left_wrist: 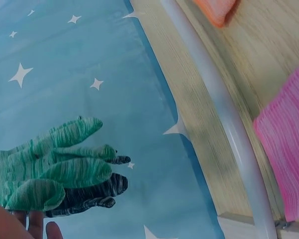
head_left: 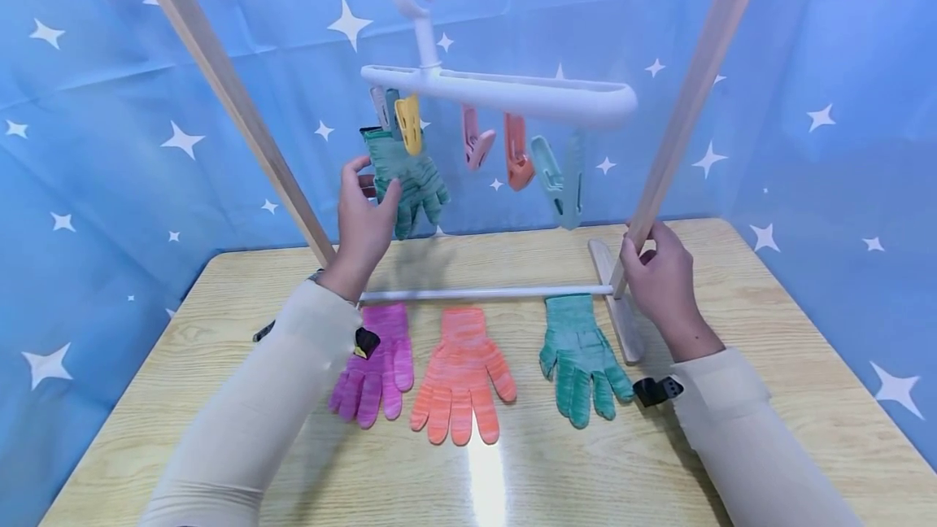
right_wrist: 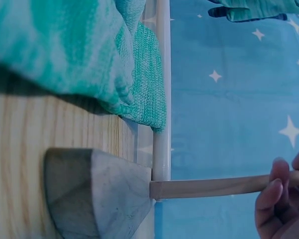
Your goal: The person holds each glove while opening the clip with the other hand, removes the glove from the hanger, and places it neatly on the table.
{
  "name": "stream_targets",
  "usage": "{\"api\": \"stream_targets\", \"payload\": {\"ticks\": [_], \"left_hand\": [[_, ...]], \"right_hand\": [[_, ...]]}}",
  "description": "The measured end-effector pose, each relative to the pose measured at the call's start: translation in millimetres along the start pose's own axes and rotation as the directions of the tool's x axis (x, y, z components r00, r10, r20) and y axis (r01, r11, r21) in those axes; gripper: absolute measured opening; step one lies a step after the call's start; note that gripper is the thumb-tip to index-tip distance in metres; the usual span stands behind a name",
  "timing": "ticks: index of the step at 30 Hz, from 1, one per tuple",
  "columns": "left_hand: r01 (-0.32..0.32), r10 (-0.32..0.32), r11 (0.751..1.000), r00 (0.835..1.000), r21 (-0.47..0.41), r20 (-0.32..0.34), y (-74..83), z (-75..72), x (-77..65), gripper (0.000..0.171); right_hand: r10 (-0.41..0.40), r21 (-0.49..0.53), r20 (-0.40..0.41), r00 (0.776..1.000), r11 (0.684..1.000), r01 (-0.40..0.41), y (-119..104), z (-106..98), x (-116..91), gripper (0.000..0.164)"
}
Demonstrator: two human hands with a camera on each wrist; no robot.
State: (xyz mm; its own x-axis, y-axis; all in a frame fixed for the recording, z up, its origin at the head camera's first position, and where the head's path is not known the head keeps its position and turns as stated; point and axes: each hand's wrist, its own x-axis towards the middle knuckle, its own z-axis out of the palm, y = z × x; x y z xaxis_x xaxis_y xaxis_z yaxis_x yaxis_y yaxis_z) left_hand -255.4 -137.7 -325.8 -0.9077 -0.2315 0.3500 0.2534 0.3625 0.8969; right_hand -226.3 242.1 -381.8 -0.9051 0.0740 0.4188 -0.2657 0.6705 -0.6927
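Note:
From the white hanger (head_left: 505, 92) hangs a green knitted glove (head_left: 410, 173), fingers down, beside a yellow clothespin (head_left: 410, 124) and others at the hanger's left end. A dark glove (left_wrist: 92, 195) shows behind it in the left wrist view. My left hand (head_left: 366, 218) holds the green glove by its left edge, thumb in front and fingers partly hidden behind. With thumb and fingers, my right hand (head_left: 662, 275) grips the rack's right wooden post (head_left: 677, 128) low down; the right wrist view shows this post (right_wrist: 214, 186) too.
On the table (head_left: 586, 478) lie a purple glove (head_left: 384, 364), an orange glove (head_left: 463, 372) and another green glove (head_left: 578, 356). Pink (head_left: 476, 141), orange (head_left: 516, 153) and teal (head_left: 560, 181) clothespins hang from the hanger. A white bar (head_left: 490, 293) runs low across the rack.

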Motion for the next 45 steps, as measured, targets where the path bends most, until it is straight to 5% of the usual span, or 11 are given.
{"api": "stream_targets", "payload": {"ticks": [14,32,45], "left_hand": [[-0.011,0.007,0.998,0.998,0.060,0.061,-3.7,1.5,-4.2,0.041],[0.022,-0.020,0.999,0.998,-0.027,0.062,2.0,-1.2,-21.6,0.034],[-0.029,0.038,0.990,0.997,-0.137,0.066,7.4,0.7,-43.8,0.033]], "right_hand": [[0.016,0.004,0.014,1.000,1.000,-0.016,-1.2,-0.1,-0.6,0.048],[0.008,0.006,-0.001,1.000,1.000,-0.008,-0.3,1.3,-1.7,0.046],[-0.008,0.039,-0.002,1.000,0.999,0.008,-1.2,1.3,-1.0,0.044]]}}
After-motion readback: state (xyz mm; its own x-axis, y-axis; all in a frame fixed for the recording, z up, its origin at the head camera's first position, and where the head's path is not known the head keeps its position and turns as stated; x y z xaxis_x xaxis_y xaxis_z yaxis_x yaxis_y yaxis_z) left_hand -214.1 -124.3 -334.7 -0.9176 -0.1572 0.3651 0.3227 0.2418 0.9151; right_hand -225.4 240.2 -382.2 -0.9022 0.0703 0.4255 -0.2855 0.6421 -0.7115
